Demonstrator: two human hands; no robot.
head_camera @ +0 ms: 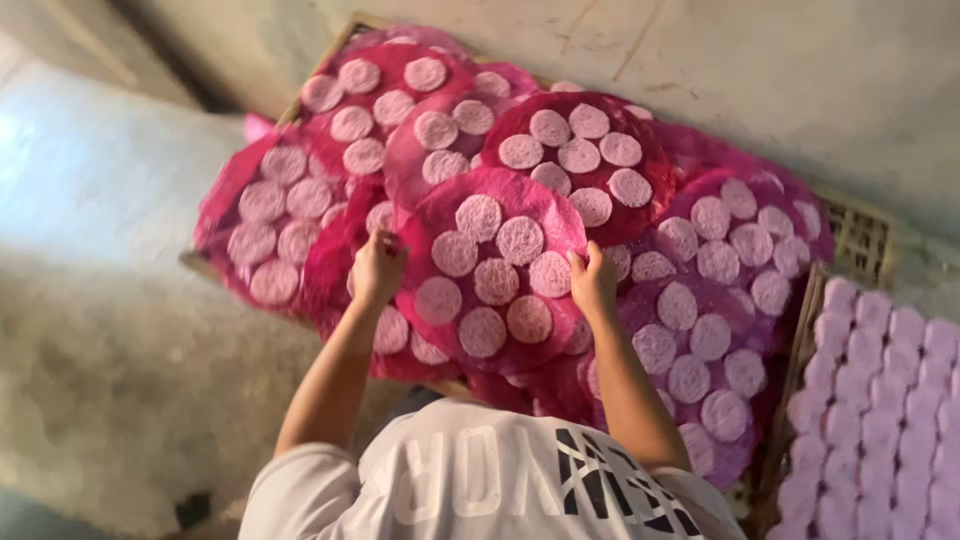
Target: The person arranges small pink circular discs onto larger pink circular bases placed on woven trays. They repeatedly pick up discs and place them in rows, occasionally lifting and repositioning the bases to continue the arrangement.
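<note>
My left hand point(378, 265) grips the left rim of a round pink mesh tray point(432, 214). My right hand point(593, 282) grips its right rim. The tray carries several pale pink round discs point(496, 281) laid flat in a ring with one in the middle. It lies on top of other pink trays, overlapping them. Both my forearms reach out from my white shirt point(480, 480) at the bottom of the view.
Several more pink trays of discs point(585, 150) overlap on a woven rack point(860, 240) against a grey wall point(760, 60). At the right, another rack point(800, 340) holds rows of pale lilac discs point(885, 400). Grey concrete floor point(110, 330) lies to the left.
</note>
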